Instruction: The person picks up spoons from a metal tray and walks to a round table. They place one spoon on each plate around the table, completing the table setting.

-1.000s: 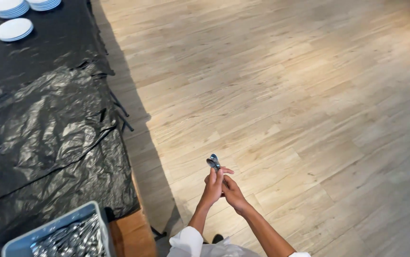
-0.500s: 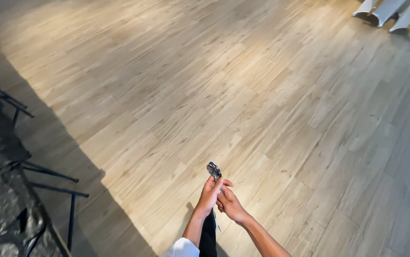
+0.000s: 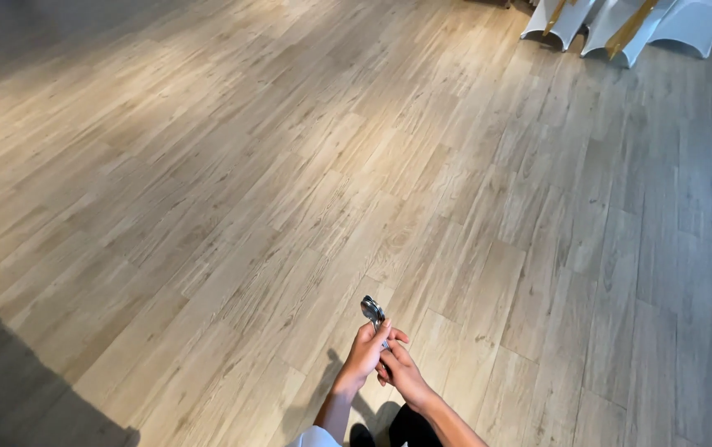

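Low in the middle of the head view, my left hand (image 3: pixel 364 352) and my right hand (image 3: pixel 400 371) are pressed together around a bunch of metal spoons (image 3: pixel 371 310). The shiny spoon bowls stick up above my fingers; the handles are hidden inside both hands. My forearms reach up from the bottom edge, the left one with a white sleeve. A dark shoe shows under my wrists.
Light wood plank floor (image 3: pixel 306 182) fills the view. White cloth-covered furniture with gold strips (image 3: pixel 620 25) stands at the far top right. A dark shadow (image 3: pixel 16 389) lies across the bottom left corner.
The view has swung right, away from the black-covered table with white plates and the cutlery bin. My hands still hold the spoons together in the same way.
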